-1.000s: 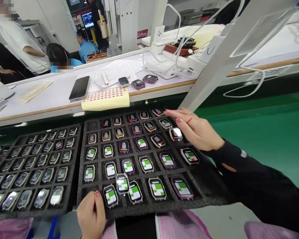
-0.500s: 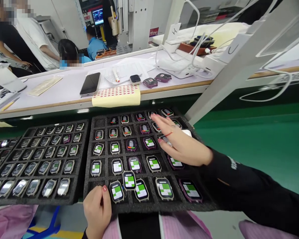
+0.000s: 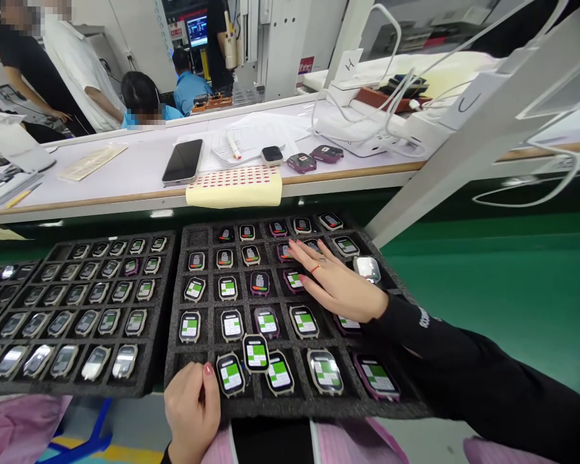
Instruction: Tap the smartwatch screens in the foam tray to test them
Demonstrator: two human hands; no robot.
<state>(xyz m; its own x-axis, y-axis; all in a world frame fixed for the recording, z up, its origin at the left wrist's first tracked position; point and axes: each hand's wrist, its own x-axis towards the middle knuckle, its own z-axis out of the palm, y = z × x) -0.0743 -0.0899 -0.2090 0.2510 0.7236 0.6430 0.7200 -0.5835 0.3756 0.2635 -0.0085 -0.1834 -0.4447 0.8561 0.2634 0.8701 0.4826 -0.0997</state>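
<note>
Under the outstretched fingers of the right hand (image 3: 338, 283), part of a black foam tray (image 3: 319, 408) of watches is covered; these fingers are held straight and slightly spread, and nothing is seen to be gripped by them. By their tips a purple-framed watch (image 3: 283, 252) is partly hidden, and by the lower edge of the hand a second purple watch (image 3: 292, 280) is overlapped; whether either is touched cannot be told. At the near left corner of the tray the left hand (image 3: 192, 403) is placed, its fingers curled into a tight fist; whether anything is held inside cannot be told. Just to the right of those curled fingers, a loose pale-framed watch (image 3: 256, 353) is laid over the partition between two seated watches, its green-and-white screen turned up. To the left of the same fingers, a second foam tray (image 3: 77, 390) is lined with rows of darker-screened watches. Beyond the fingers of both hands, on a pale surface (image 3: 135, 174), a phone (image 3: 182, 162), a marker (image 3: 233, 147) and a yellow sheet (image 3: 244, 193) with red marks are set out
</note>
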